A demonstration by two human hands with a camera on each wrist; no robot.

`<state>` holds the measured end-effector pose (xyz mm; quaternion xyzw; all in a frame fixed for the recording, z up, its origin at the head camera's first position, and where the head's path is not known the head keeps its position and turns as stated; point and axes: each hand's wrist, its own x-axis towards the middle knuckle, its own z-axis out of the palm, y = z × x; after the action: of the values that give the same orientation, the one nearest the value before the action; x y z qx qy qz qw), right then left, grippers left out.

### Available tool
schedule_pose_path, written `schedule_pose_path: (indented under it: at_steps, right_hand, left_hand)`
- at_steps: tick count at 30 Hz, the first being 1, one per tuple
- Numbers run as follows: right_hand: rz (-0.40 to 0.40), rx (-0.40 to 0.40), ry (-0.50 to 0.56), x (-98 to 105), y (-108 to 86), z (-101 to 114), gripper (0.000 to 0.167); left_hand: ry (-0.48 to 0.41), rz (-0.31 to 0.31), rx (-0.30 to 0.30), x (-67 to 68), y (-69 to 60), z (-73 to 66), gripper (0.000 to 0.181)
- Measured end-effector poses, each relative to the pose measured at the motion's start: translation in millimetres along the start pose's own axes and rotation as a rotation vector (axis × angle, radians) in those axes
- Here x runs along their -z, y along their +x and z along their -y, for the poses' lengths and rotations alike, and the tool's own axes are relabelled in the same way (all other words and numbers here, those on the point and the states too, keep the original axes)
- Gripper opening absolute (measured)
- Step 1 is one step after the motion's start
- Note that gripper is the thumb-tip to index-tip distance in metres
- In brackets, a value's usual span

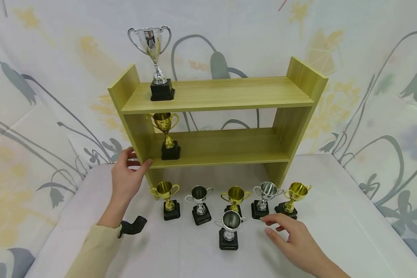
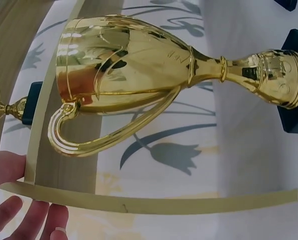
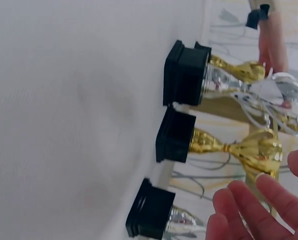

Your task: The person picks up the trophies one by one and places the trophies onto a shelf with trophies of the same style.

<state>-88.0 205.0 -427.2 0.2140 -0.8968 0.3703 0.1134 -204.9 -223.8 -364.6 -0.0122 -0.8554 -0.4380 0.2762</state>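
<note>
A wooden two-tier shelf stands on the white cloth. At its left side panel, my left hand grips the front edge, thumb on the inner side and fingers outside, as the left wrist view shows too. My right hand hovers with loosely bent fingers, holding nothing, just in front of a silver trophy cup and a gold trophy cup. To its left stands a smaller-looking silver trophy, in front of another gold trophy. A large gold trophy fills the left wrist view.
On the top board stands a tall silver trophy, and on the middle board a gold trophy, both at the left. Another gold trophy and silver trophy stand before the shelf. Behind hangs a flower-patterned cloth.
</note>
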Motion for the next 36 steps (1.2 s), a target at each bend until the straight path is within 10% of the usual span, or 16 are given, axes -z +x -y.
schedule_pose_path:
  at_steps: [21,36]
  right_hand:
    - [0.167,-0.033,0.521,-41.2,17.4,5.8,0.033]
    - [0.187,-0.055,0.595,-60.3,20.5,11.5,0.034]
  left_hand:
    - [-0.165,-0.048,0.045,-9.5,-0.2,2.0,0.049]
    - [-0.173,-0.054,0.09,-15.1,0.5,0.6,0.045]
